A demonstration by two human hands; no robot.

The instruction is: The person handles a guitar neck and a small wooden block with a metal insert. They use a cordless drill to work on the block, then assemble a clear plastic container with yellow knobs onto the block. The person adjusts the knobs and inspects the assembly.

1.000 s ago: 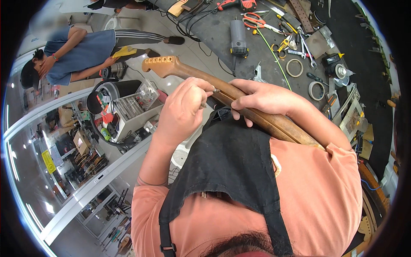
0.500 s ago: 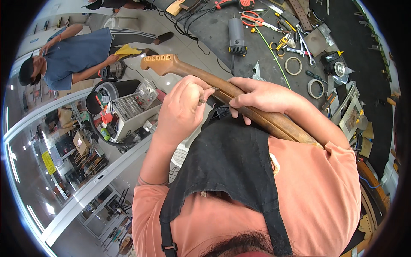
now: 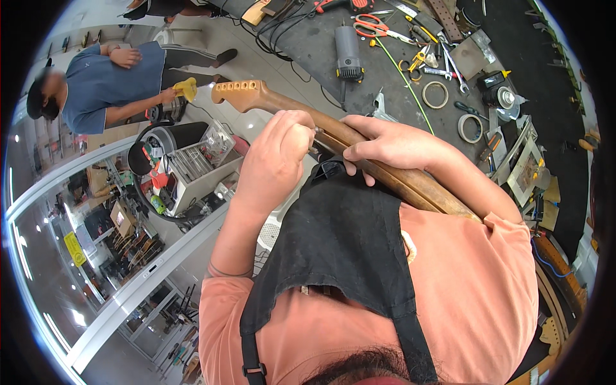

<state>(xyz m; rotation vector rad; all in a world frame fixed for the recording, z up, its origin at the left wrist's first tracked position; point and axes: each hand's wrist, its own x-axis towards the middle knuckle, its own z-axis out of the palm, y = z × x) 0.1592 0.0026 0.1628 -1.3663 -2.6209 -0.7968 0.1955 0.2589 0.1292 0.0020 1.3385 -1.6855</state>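
A brown wooden guitar neck lies slantwise across my front, its pale headstock with a row of holes pointing to the upper left. The near end rests against my orange shirt by my right arm. My right hand wraps round the middle of the neck, thumb on the near side and fingertips showing below. My left hand is closed beside the neck's near edge, nearer the headstock. It pinches a thin small tool, of which only short bits show; its kind is hidden by the fingers.
The dark workbench carries a grey power tool, orange scissors, tape rings and wrenches. A tool cart stands left. Another person holds a yellow cloth near the headstock.
My left hand has shifted slightly up and rolled, its fingers covering more of the tool. My right hand stays put. The other person's raised hand has come down to the chest; the cloth has moved.
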